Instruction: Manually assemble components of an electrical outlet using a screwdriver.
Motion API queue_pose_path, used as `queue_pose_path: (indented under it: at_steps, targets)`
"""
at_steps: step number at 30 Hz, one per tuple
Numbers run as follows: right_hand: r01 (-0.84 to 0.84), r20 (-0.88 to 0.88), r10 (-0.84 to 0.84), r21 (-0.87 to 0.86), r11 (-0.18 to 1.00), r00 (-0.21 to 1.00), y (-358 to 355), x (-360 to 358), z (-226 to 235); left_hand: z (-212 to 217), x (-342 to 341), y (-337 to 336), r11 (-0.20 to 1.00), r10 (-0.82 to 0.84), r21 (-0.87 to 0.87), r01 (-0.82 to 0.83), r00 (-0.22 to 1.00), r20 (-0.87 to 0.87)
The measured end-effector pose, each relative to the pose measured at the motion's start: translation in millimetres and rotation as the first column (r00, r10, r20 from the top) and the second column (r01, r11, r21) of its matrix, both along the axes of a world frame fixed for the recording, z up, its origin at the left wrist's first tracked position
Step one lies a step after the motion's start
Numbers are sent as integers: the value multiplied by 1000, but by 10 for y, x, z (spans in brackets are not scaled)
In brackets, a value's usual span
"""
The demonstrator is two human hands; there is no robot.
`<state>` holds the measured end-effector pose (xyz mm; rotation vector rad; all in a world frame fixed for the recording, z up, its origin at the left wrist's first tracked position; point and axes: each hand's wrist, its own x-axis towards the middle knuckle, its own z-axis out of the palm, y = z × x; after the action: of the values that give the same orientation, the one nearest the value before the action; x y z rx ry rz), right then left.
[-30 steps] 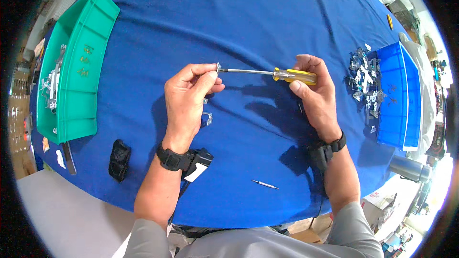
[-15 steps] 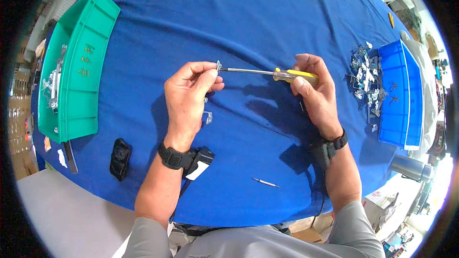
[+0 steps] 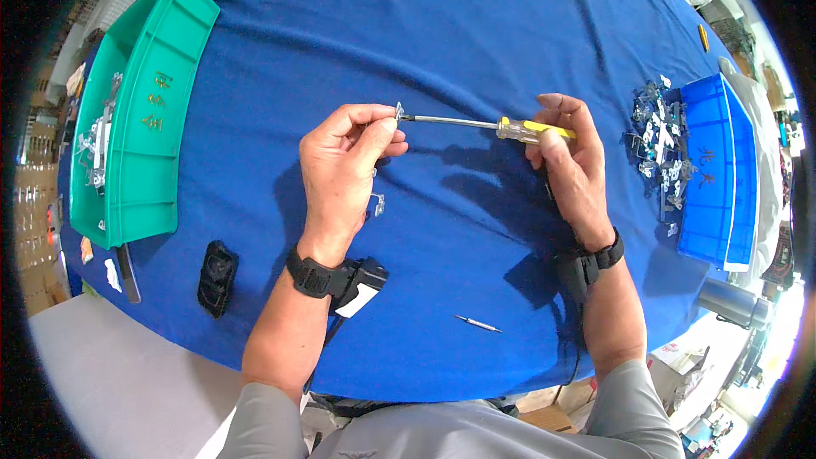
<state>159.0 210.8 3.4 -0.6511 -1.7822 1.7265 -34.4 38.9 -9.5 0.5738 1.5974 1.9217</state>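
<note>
Between thumb and fingertips, my left hand (image 3: 344,149) pinches a small metal bracket (image 3: 399,110). Opposite it, my right hand (image 3: 574,157) is closed around the handle of a screwdriver (image 3: 459,121) with a clear and yellow grip. Its shaft lies nearly level and the tip meets the bracket; whether a screw sits there is too small to tell. Another small metal piece (image 3: 379,204) lies on the cloth beside my left wrist. Below, between my forearms, rests a thin double-ended bit (image 3: 478,324).
At the left stands a green bin (image 3: 161,140) holding metal parts. A blue bin (image 3: 718,174) at the right has a heap of metal pieces (image 3: 659,132) by it. A black phone-like object (image 3: 218,279) lies left of my forearm on the blue cloth (image 3: 408,272). A grey cylinder (image 3: 733,303) sits at the right edge.
The right hand's fingers have shifted on the handle, and the screwdriver looks slightly turned. The whole scene has slid a little in the picture. Bracket and tip stay together.
</note>
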Motion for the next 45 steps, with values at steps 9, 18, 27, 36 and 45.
queue_pose_path:
  at_steps: [9,18,27,36,45]
  targets:
    - [15,-3,-15,-24,1000,1000,17,-12,-42,-7,-14,5,1000,-7,-4,7,1000,3]
    - [-80,179,100,-116,990,979,62,62,48,-19,-43,-12,1000,19,14,-19,999,42]
    - [-46,81,54,-107,993,995,-7,1,23,-19,-33,-19,1000,15,-10,-15,999,36]
    - [27,15,-27,17,999,1000,-42,-42,-5,-14,-11,10,1000,14,-5,-14,999,36]
    - [-39,34,44,-140,989,998,39,7,-8,-23,-31,-7,1000,11,2,-11,999,45]
